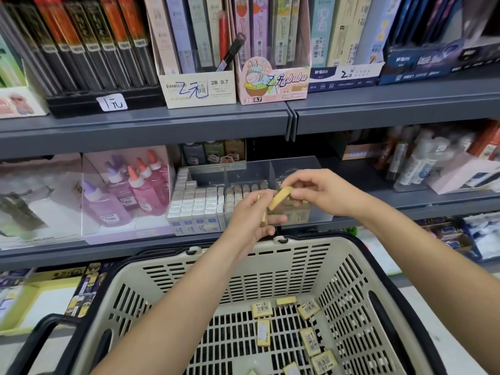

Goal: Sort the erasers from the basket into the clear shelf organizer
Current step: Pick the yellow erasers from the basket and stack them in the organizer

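The right hand (pixel 322 193) pinches a yellow eraser (pixel 280 198) by one end, between thumb and fingers. The eraser is tilted. Its long side runs from the right hand down toward the left hand (pixel 249 220), and its low end is just beside the left fingers. The left hand is curled round a second eraser (pixel 262 212), held on its edge so only a thin strip shows. Both hands are close together, up in the air. Just behind them is the clear shelf organizer (pixel 297 169) on the shelf. The part behind and under the right hand seems to have yellow erasers in it, but the hands hide most of it. Off to the left of the hands are rows of white erasers (pixel 194 203). So the right hand is nearer the spot, and I think it only needs to go a little forward and down. Below the hands, nearer the person, is the basket (pixel 270 269), with loose erasers (pixel 308 308) lying on its bottom
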`<state>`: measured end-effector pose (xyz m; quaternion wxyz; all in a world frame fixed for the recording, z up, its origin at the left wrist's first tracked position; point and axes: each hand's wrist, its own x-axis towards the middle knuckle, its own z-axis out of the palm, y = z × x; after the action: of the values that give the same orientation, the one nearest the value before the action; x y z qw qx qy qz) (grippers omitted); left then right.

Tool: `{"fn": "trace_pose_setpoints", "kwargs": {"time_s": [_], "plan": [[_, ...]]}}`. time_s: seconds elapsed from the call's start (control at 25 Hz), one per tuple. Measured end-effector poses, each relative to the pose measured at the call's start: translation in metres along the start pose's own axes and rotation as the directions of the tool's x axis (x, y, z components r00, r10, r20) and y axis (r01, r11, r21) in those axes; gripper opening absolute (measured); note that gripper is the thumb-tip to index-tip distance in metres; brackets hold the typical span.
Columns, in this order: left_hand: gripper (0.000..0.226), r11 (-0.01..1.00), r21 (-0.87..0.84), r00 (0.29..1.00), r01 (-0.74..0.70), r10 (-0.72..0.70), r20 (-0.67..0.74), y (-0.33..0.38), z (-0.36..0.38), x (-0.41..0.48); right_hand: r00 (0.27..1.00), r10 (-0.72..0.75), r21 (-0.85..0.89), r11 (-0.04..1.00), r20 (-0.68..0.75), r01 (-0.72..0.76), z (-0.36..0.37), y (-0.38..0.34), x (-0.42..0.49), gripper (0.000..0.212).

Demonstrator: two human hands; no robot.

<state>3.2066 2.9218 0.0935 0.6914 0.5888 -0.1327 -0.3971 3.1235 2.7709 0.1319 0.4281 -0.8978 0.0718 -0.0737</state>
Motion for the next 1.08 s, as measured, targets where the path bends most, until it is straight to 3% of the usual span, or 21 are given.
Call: {"fn": "trace_pose_setpoints", "kwargs": {"time_s": [0.24,0.36,0.44,0.52,0.56,0.64,0.8,0.96,1.08], "plan": [[0.017,0.996,-0.050,0.997,-0.079,0.079,0.011,0.000,-0.001,0.000,0.982,0.187,0.306,0.937,-0.032,-0.168,0.005,0.006,-0.005,0.019],[0.018,0.993,-0.002,0.993,-0.116,0.116,0.005,-0.001,0.004,0.003,0.984,0.172,0.220,0.963,-0.046,-0.157,0.001,0.003,-0.002,0.011],[0.012,0.992,0.050,0.992,-0.119,0.121,-0.040,0.002,0.004,0.005,0.968,0.172,0.134,0.980,-0.181,-0.149,-0.012,0.006,0.005,0.014],[0.010,0.985,0.118,0.990,-0.124,0.130,-0.048,0.002,-0.001,0.005,0.935,0.128,-0.184,0.963,-0.330,-0.197,-0.025,0.012,0.013,0.021],[0.012,0.982,0.139,0.991,-0.126,0.132,-0.036,0.001,-0.004,0.003,0.935,0.090,-0.360,0.907,-0.343,-0.219,-0.027,0.017,0.017,0.024],[0.010,0.969,0.192,0.986,-0.159,0.164,-0.010,-0.001,-0.009,-0.003,0.964,0.081,-0.563,0.798,-0.252,-0.214,-0.023,0.026,0.024,0.027],[0.015,0.915,0.344,0.973,-0.209,0.230,-0.020,-0.003,-0.019,-0.008,0.980,0.198,-0.592,0.787,-0.026,-0.175,-0.004,0.042,0.034,0.025],[0.013,0.969,0.211,0.987,-0.131,0.148,-0.065,0.000,-0.022,-0.007,0.968,0.235,-0.661,0.740,0.087,-0.121,0.002,0.051,0.036,0.032],[0.009,0.972,0.194,0.991,-0.130,0.136,-0.018,-0.002,-0.022,-0.008,0.974,0.211,-0.700,0.708,0.077,-0.098,0.002,0.045,0.033,0.035]]}}
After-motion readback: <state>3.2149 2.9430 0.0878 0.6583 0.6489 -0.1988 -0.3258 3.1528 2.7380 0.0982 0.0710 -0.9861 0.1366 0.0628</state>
